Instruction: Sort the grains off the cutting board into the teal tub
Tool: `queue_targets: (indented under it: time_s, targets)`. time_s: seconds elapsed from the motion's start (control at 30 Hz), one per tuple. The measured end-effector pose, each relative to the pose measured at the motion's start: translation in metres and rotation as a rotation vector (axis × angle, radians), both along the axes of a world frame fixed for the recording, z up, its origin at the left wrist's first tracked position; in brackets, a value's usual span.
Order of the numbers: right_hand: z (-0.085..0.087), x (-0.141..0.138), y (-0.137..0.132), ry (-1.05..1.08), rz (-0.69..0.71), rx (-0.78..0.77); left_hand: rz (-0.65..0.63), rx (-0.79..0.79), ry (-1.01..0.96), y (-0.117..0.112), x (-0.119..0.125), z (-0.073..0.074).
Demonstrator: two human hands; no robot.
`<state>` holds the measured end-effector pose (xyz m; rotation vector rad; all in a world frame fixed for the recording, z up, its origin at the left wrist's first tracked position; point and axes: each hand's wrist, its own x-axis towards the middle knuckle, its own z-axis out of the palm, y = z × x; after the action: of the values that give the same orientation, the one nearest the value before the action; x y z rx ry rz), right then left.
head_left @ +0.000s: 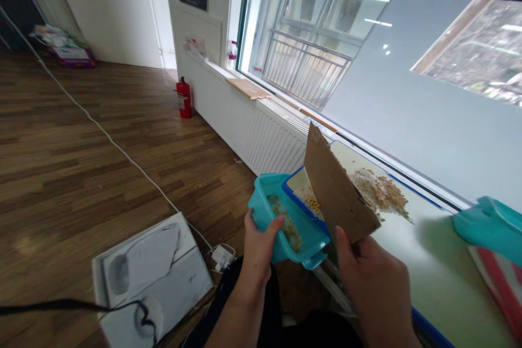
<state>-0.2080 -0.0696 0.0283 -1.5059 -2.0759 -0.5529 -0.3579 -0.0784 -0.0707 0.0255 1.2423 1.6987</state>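
Observation:
My left hand (259, 244) is closed around the near wall of a teal plastic container (304, 228), thumb over its rim, holding it just below the left end of a blue-edged white tray (293, 190). Some beans (287, 225) lie in the container. My right hand (373, 277) grips the lower edge of a brown cardboard piece (336, 190), which stands tilted over the tray's left end. Yellowish beans (381, 191) are scattered on the tray behind the cardboard, and a few (313, 204) sit near the tray's edge above the container.
A second teal container (489, 225) lies at the right on the tray. A white radiator (248, 125) runs under the window. A red fire extinguisher (184, 98) stands on the wood floor. A white box with cables (150, 277) sits at the lower left.

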Motion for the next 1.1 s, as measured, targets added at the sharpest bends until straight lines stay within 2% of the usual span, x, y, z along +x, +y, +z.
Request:
queue_targets:
  time_s: [0.13,0.37,0.8,0.93,1.1]
  targets:
    - [0.001,-0.01,-0.009,-0.039,-0.009,0.02,0.015,0.005,0.001,0.0,0.0,-0.002]
    - [0.005,-0.013,-0.014,-0.098,0.064,0.109,0.006,0.008,0.022,-0.002,0.0,-0.004]
    - [0.012,-0.016,-0.017,-0.082,0.106,0.117,0.005,0.042,0.011,-0.002,0.0,-0.002]
    - [0.011,-0.02,-0.021,-0.106,0.164,0.164,0.012,0.035,0.033,-0.003,0.0,-0.002]
    - [0.007,-0.018,-0.026,-0.114,0.162,0.164,0.018,0.013,0.029,-0.002,-0.001,0.0]
